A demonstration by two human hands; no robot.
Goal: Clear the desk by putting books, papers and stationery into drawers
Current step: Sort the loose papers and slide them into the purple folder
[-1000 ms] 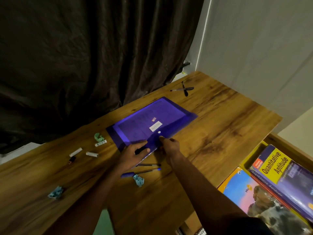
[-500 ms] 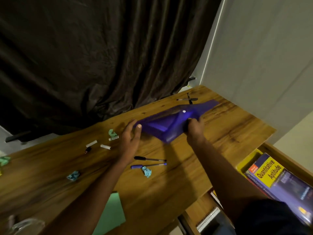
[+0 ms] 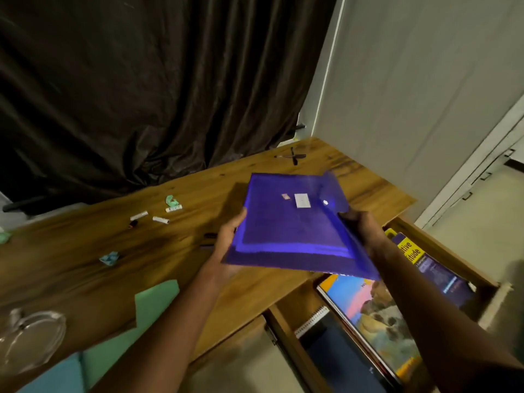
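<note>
A purple plastic folder (image 3: 286, 231) with a white label and a snap button is held in the air above the desk's right front corner. My left hand (image 3: 228, 245) supports its left edge from beneath, fingers largely hidden under it. My right hand (image 3: 364, 231) grips its right edge by the flap. Below and to the right, an open wooden drawer (image 3: 442, 252) holds a yellow-and-purple aptitude book (image 3: 419, 259), a colourful book (image 3: 377, 313) and a spiral notebook (image 3: 314, 321).
On the wooden desk (image 3: 158, 251) lie two crossed pens (image 3: 293, 156) at the far corner, pens (image 3: 209, 239) beside my left hand, small white tubes (image 3: 153, 217), crumpled teal scraps (image 3: 109, 258), green paper (image 3: 153, 302) and a clear lid (image 3: 31, 336). A dark curtain hangs behind.
The folder lay flat on the desk; both hands lifted it and carried it toward me and right, over the desk's corner beside the open drawer.
</note>
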